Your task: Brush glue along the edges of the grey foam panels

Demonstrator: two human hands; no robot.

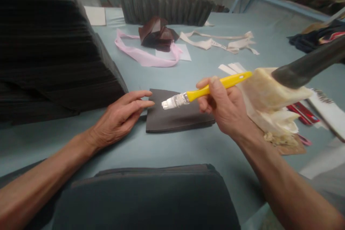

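A yellow-handled brush (192, 95) sits in the grip of the right hand (225, 102), thumb and fingers closed around its handle, as I look on from afar through the head-worn camera. The white-coated bristles point left over a small stack of dark pieces (172, 116) lying on the blue-green table (205, 151); I cannot tell whether they touch the top piece. The left hand (118, 118) holds nothing, its fingers stretched out and loosely spread, their tips at the stack's left edge, though contact there is unclear to me.

To the left I see a tall pile of black sheets (40, 43) rising close to the left hand. In the foreground, nearest my view, lies a broad dark stack (148, 201) with a rounded corner. Right of the right hand stands a cream-coloured, crusted container (269, 91), a thick dark bar (304, 66) slanting in front of it, with a red object (304, 113) just beyond. Farther back, a pink strip (145, 58) curls around a crumpled brown piece (157, 34), near tangled off-white strips (202, 43), before a long row of dark pieces (164, 5) packed on edge.
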